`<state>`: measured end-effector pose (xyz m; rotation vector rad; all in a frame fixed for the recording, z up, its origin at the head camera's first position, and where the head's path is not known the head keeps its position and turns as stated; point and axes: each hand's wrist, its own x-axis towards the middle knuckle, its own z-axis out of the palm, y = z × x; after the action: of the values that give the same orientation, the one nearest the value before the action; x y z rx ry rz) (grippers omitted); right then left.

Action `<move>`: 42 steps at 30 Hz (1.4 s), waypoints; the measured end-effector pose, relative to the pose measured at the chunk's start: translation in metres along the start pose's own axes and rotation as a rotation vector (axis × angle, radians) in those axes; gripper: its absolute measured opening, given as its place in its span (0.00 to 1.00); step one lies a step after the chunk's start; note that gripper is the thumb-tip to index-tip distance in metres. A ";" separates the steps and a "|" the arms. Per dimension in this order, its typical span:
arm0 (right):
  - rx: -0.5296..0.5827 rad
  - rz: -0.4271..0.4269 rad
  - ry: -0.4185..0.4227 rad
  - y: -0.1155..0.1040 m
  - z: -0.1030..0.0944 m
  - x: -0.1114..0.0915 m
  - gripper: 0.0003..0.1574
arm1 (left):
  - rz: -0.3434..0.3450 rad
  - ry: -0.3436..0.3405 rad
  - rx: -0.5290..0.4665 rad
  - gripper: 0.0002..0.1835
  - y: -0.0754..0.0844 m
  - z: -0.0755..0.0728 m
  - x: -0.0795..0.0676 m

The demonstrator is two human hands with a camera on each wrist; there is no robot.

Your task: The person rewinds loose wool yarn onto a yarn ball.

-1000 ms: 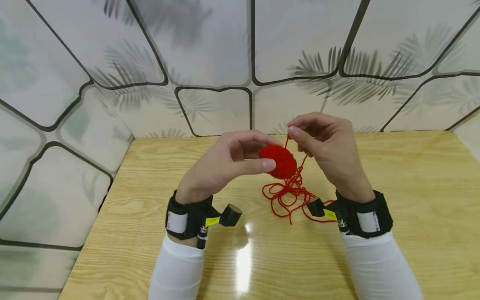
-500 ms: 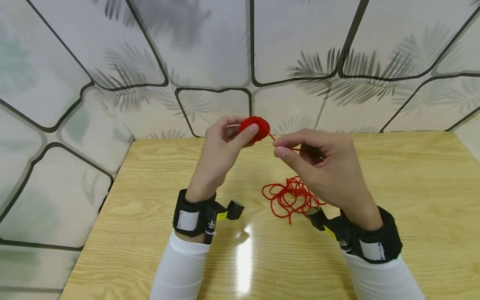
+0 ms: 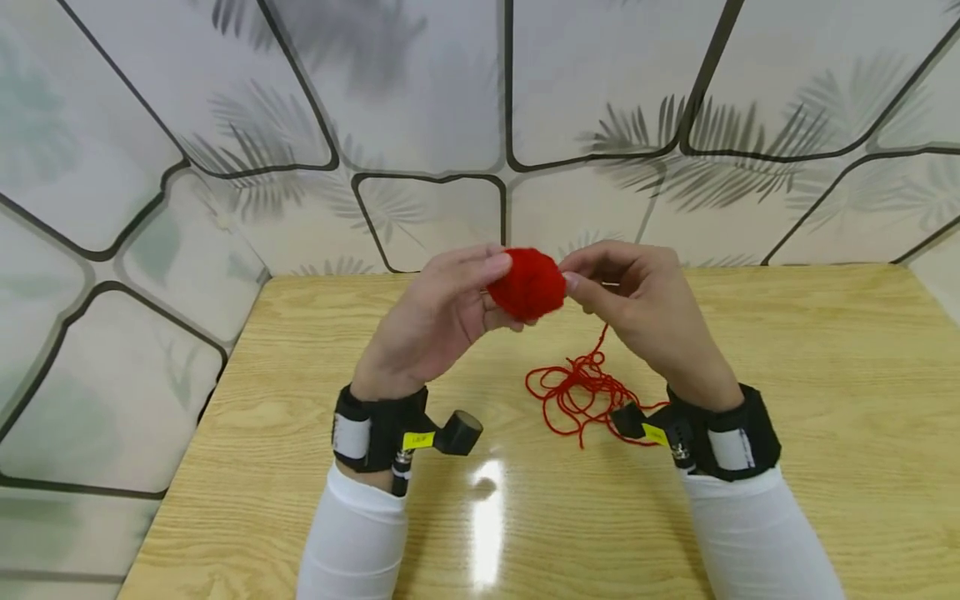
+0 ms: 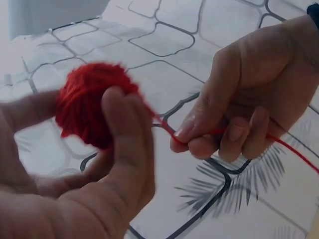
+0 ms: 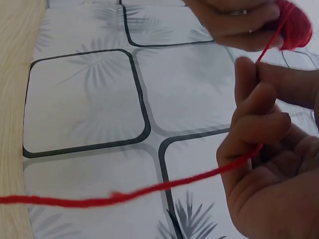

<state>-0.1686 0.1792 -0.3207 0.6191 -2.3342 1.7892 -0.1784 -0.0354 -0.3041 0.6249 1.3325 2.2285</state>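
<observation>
A small ball of red yarn (image 3: 531, 285) is held above the table's back edge by my left hand (image 3: 431, 321), its thumb on one side and the fingers behind. My right hand (image 3: 645, 308) is close to the ball's right side. In the left wrist view, the right thumb and forefinger pinch the yarn strand (image 4: 167, 130) a short way from the ball (image 4: 92, 102). From that pinch the strand (image 5: 184, 180) runs through the curled fingers, as the right wrist view shows. It leads down to a loose, looped heap of yarn (image 3: 581, 392) on the table.
The wooden table (image 3: 300, 500) carries a bright light reflection near its front middle. Behind it rises a wall (image 3: 427, 217) with dark line patterns and leaf prints. Black wrist straps with small cameras (image 3: 459, 432) sit on both forearms.
The ball moved up and left, then back down a little as my left hand turned. My right hand went down, then up again close to the ball, still pinching the strand.
</observation>
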 end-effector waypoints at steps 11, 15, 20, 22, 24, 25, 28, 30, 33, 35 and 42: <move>-0.138 -0.250 0.087 -0.031 0.008 -0.011 0.08 | -0.074 0.162 0.716 0.17 -0.008 0.010 0.002; -0.138 -0.285 0.027 -0.033 0.010 -0.015 0.10 | 0.016 0.295 0.371 0.20 -0.010 0.003 0.007; -0.091 -0.201 -0.020 -0.022 0.008 -0.013 0.09 | 0.074 0.280 0.007 0.23 -0.009 0.002 0.010; -0.044 -0.147 -0.028 -0.017 0.006 -0.011 0.08 | 0.069 0.225 -0.095 0.24 -0.010 0.002 0.010; 0.015 -0.097 -0.036 -0.012 0.004 -0.009 0.07 | 0.058 0.169 -0.192 0.25 -0.011 0.002 0.010; 0.040 -0.074 -0.039 -0.010 0.002 -0.009 0.07 | 0.052 0.144 -0.237 0.25 -0.011 0.002 0.010; 0.087 -0.040 -0.041 -0.006 -0.001 -0.007 0.08 | 0.030 0.087 -0.335 0.23 -0.011 0.003 0.009; 0.094 -0.036 -0.024 -0.004 -0.002 -0.005 0.09 | 0.014 0.061 -0.316 0.21 -0.011 0.005 0.008; 0.090 -0.048 0.008 -0.003 -0.002 -0.003 0.09 | -0.025 0.028 -0.126 0.17 -0.009 0.009 0.005; 0.076 -0.060 0.027 -0.005 -0.001 -0.002 0.09 | -0.061 0.008 0.095 0.15 -0.007 0.013 0.002; -0.098 -0.205 0.065 -0.016 0.005 -0.007 0.07 | -0.132 0.103 0.662 0.16 -0.015 0.019 0.004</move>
<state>-0.1547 0.1728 -0.3102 0.7440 -2.2107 1.5736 -0.1682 -0.0143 -0.3088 0.6173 2.1186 1.7106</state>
